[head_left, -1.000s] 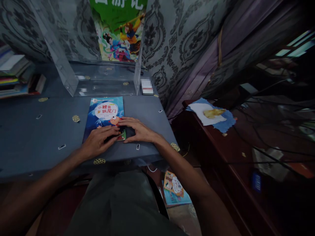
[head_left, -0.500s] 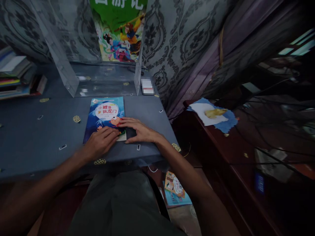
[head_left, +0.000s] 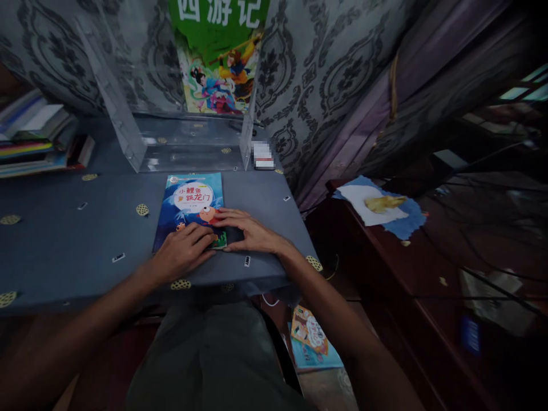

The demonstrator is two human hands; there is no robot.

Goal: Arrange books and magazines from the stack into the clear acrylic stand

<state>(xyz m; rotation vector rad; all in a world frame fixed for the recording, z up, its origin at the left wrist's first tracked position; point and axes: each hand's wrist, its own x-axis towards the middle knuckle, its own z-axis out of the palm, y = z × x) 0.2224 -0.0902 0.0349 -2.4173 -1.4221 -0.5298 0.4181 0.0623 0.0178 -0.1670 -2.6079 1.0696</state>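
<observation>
A blue children's book (head_left: 192, 197) with a red title in a white circle lies closed on the grey patterned tablecloth (head_left: 111, 217). My left hand (head_left: 186, 248) rests over its lower edge, fingers stretched across the cover and close together. From the right, my right hand (head_left: 248, 229) lies against the book's lower right side, its fingertips on the cover and its thumb lower down by the corner. The lower left part of the cover is partly hidden by my left hand.
Behind the book stands a clear acrylic stand (head_left: 192, 157) with a green picture book (head_left: 220, 57). Stacked books (head_left: 38, 137) are at the left. On a dark red cabinet (head_left: 377, 245), a yellow object (head_left: 383, 204) lies on cloth. More books (head_left: 310, 337) sit low at right.
The view has shifted, so everything appears slightly further right and lower. The cover's lower right corner, pale and lifted before, now lies flat and shows its green print.
</observation>
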